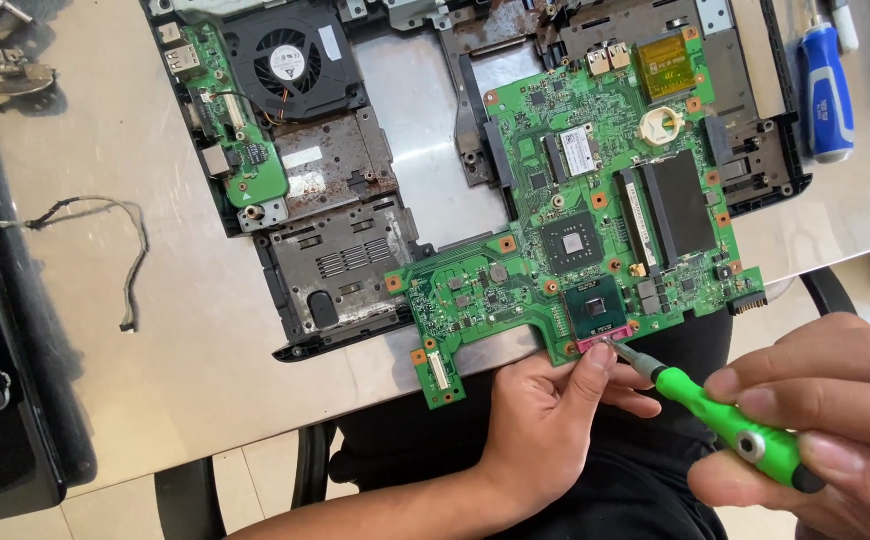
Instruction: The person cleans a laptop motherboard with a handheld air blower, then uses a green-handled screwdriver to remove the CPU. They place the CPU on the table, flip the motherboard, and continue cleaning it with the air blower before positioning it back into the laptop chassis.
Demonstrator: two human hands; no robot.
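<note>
Where the socket sat at the near edge of the green board, the screwdriver tip met its pink lower rim, the tool's long axis running down and to the right from that point. The right hand clasped the green handle well out from the board, fingers wrapped around it. The left hand lay nearer, just below the board's edge, gripping nothing, with its thumb tip pressed beside the tool tip. The board overhung the table edge toward the person's lap, leaving open room below. Farther off lay the stripped chassis with its fan, a loose cable at left, and a blue screwdriver at right.
</note>
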